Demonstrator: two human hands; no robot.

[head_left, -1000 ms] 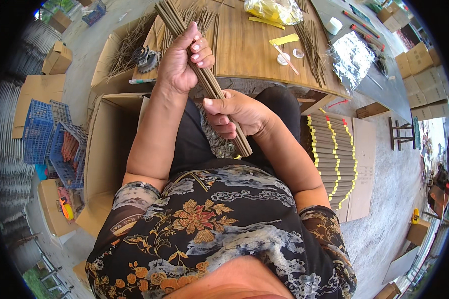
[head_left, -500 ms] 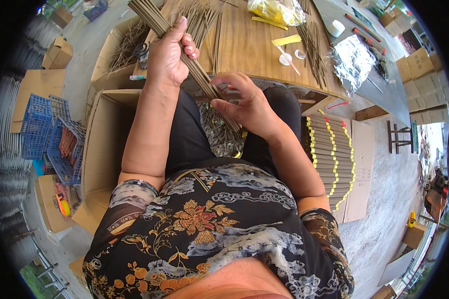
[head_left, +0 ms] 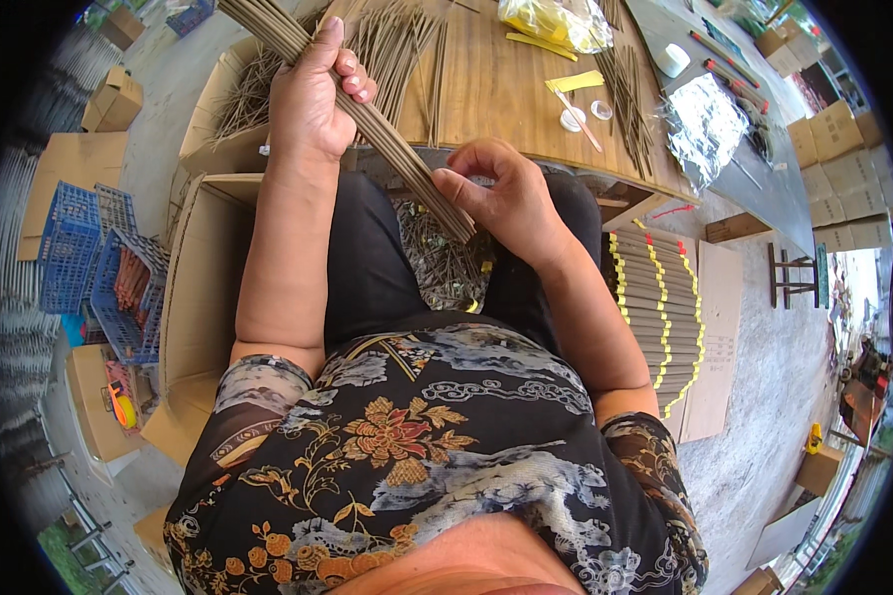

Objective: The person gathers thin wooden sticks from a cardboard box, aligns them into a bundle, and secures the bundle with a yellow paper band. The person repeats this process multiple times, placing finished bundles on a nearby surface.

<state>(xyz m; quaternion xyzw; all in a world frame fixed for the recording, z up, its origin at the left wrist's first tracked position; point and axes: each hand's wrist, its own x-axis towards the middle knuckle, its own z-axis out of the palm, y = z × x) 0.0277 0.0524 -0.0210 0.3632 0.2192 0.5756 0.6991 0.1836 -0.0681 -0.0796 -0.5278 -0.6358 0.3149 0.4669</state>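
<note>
Bundle of thin brown sticks (head_left: 387,134): slanted, upper part gripped in left hand (head_left: 313,99), lower end against right hand (head_left: 501,198).

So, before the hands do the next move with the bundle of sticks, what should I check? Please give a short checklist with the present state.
1. Left hand closed around the bundle of sticks: ok, firm grip.
2. Right hand on the lower end of the bundle: ok, fingertips touch it.
3. Stick ends level at the lower end: cannot tell, partly hidden by the hand.
4. Free place on the wooden table: ok, bare wood in the middle.
5. Loose sticks between the knees: not ok, many lie there.
6. Cardboard box at the left side open: ok.
</note>
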